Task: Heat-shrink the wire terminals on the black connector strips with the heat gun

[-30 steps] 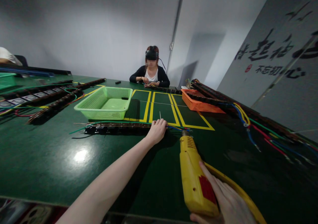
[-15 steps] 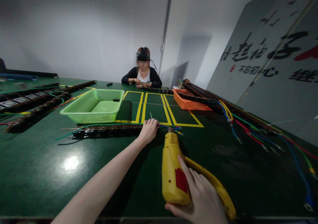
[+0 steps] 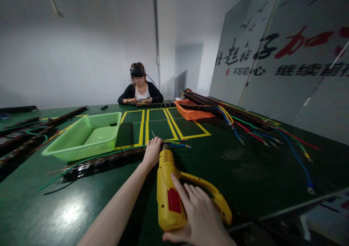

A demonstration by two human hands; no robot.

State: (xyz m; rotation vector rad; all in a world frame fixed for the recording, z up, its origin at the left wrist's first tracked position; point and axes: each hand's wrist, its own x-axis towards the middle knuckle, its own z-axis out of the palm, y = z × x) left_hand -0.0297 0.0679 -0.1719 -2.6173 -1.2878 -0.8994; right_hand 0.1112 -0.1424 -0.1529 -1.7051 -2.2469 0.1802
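Note:
My right hand is wrapped round a yellow heat gun with a red label, its nozzle pointing away from me and right beside my left hand. The fingers of my left hand are closed on a bundle of wires at the right end of a long black cable chain. Past the hand, blue, yellow and red wires with ring terminals stick out to the right. A thin pale strip pokes up behind my fingers. What lies inside the grip is hidden.
A green plastic basket stands just behind the chain. An orange basket and a stack of wired chains lie at the right. More chains lie on the left. A co-worker sits across the table.
The view has swung to the right, so the table's contents appear further left. The heat gun's nozzle has come closer to my left hand. Both hands keep their hold.

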